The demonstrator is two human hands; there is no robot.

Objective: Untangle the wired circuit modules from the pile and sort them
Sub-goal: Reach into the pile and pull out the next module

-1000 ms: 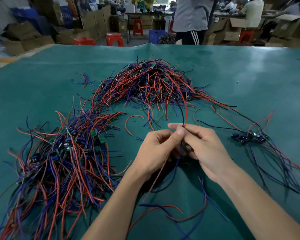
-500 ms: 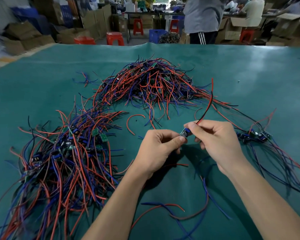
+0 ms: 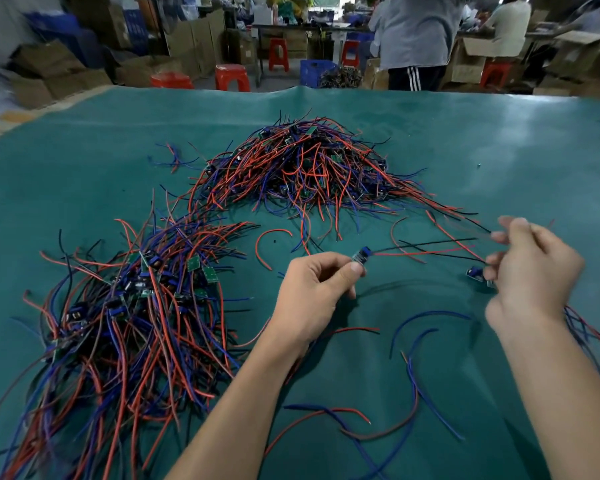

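Teal table cover point(image 3: 465, 150); red, blue, black wires point(image 3: 309, 168); blue module point(image 3: 361, 257); red stools point(image 3: 232, 77).

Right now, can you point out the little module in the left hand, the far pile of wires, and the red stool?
module point(image 3: 361, 256), head view, its blue end beyond the thumb.
far pile point(image 3: 302, 164), head view, its tangled middle.
red stool point(image 3: 231, 76), head view, its seat.

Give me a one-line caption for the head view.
Left hand pinches a wired module; right hand draws its wires aside.
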